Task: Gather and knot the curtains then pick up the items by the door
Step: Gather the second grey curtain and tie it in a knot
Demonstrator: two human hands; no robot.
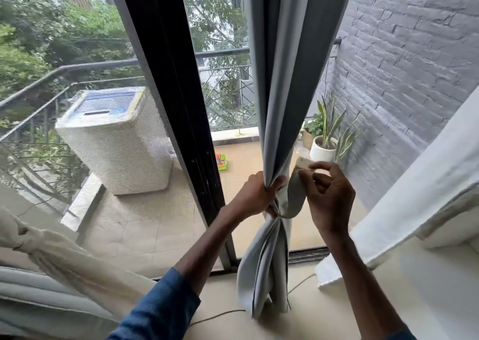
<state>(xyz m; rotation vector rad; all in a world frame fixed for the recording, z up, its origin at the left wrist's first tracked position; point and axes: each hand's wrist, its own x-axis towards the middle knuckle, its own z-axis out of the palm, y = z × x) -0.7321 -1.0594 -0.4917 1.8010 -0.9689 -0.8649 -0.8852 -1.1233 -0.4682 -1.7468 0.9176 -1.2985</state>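
My left grip [260, 196] is closed in a fist round the grey curtain [285, 80], bunching its folds into a narrow waist so the cloth cannot spread while it is tied. Just beside it, my right grip [329, 197] pinches the fabric band [296, 194] between thumb and forefinger near its free end, the other fingers loosely curled. The band runs from under the left fist up to that pinch, held ready for wrapping. The curtain therefore sits inside the left grip and meets the right only through the band. Its tail rests on the floor [223, 290]. Judgement: knot not yet made. Beyond the door frame [181, 106], a small green box [222, 161], possibly one of the items to collect, lies on the balcony, well apart and untouched.
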